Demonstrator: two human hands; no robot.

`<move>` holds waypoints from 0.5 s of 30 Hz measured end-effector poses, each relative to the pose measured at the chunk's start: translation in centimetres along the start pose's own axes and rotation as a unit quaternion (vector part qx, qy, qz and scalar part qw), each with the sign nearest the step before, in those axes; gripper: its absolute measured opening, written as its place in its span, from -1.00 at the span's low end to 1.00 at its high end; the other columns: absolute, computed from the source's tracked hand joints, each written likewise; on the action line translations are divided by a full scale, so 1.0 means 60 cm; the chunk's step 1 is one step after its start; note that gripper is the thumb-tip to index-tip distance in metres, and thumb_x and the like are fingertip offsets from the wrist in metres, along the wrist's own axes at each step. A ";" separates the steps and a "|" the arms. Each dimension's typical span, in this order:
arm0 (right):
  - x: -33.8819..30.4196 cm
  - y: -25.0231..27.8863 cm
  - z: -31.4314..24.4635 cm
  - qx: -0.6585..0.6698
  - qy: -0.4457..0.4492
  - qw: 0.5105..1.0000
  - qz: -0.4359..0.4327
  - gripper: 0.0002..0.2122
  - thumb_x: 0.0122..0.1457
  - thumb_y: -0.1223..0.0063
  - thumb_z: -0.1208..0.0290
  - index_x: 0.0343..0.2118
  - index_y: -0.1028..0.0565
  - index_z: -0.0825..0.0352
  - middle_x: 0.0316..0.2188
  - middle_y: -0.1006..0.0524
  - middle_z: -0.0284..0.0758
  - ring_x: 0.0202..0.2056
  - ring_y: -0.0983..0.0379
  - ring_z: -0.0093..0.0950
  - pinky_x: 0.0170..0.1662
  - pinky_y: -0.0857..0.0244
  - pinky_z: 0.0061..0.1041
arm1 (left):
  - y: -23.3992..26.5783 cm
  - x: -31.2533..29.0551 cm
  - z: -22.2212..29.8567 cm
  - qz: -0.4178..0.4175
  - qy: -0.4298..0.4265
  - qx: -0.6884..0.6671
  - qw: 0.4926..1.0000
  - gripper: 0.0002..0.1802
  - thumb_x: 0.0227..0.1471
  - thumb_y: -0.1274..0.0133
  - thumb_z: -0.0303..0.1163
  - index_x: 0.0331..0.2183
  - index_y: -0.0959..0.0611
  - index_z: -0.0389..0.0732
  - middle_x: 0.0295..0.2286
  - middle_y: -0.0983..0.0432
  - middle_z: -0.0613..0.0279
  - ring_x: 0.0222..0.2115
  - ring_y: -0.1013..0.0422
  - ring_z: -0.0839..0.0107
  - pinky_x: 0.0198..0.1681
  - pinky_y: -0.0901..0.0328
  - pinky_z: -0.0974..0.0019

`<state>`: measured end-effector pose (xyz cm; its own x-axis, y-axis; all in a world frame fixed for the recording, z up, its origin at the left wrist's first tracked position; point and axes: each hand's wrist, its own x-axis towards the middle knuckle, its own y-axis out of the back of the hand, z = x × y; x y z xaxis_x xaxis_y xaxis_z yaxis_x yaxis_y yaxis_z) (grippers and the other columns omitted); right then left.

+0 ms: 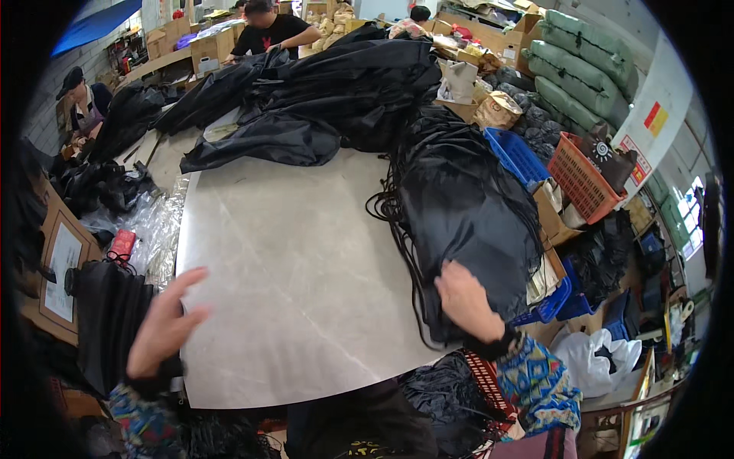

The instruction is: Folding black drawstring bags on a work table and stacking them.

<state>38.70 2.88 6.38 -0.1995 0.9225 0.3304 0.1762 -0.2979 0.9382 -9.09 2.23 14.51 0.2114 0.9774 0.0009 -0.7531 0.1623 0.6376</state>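
My left hand point(164, 325) hovers over the left edge of the pale grey tabletop point(290, 268), its fingers spread and nothing in them. On the right side of the table lies a stack of black drawstring bags point(466, 206), thin and shiny, with black cords hanging along its left edge. My right hand point(468, 302) is at the near part of this stack, its back turned up. Its fingers are bent and blurred, so whether they pinch the cloth does not show. A large heap of black fabric point(344, 84) covers the table's far side.
Folded black bundles point(111, 306) and a red packet point(122, 245) lie to the left. At the right stand blue crates point(516, 157) and an orange basket point(585, 176). A red basket point(485, 382) sits below the near edge. Another person point(275, 34) works across the table.
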 end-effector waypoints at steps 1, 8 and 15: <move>-0.018 0.011 -0.020 0.027 0.029 0.999 -0.017 -0.78 0.13 0.02 0.41 -0.24 -0.49 0.46 -0.21 -0.53 -0.09 -0.13 -0.46 -0.20 -0.15 -0.39 -0.33 | -0.041 0.032 0.018 -0.028 -0.006 -0.033 0.999 -0.37 -0.02 -0.16 -0.36 0.07 -0.36 -0.35 0.05 -0.32 -0.01 0.09 -0.24 0.21 0.14 -0.12 0.25; -0.097 0.049 -0.042 0.070 0.122 0.987 -0.074 -0.74 0.13 -0.02 0.37 -0.18 -0.48 0.42 -0.13 -0.50 -0.17 -0.08 -0.44 -0.29 -0.15 -0.36 -0.41 | -0.322 0.216 0.119 -0.032 -0.111 -0.092 0.989 -0.02 -0.12 -0.25 -0.11 0.18 -0.14 -0.35 0.14 -0.16 -0.07 0.14 -0.17 0.13 0.17 -0.07 0.13; -0.093 0.077 -0.008 0.149 -0.009 0.984 -0.093 -0.62 0.03 -0.11 0.42 -0.06 -0.42 0.41 -0.06 -0.47 -0.18 -0.03 -0.39 -0.28 -0.08 -0.31 -0.37 | -0.458 0.326 0.135 0.016 -0.155 0.065 0.986 -0.60 -0.16 -0.15 -0.37 -0.21 -0.53 -0.29 -0.31 -0.47 -0.06 -0.19 -0.34 -0.04 -0.11 -0.23 0.02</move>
<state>40.15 -3.74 8.95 -0.2390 0.9592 0.1510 0.4134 -0.0401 0.9096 20.80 15.81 3.24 0.3845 0.8897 0.2460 -0.6804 0.0930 0.7269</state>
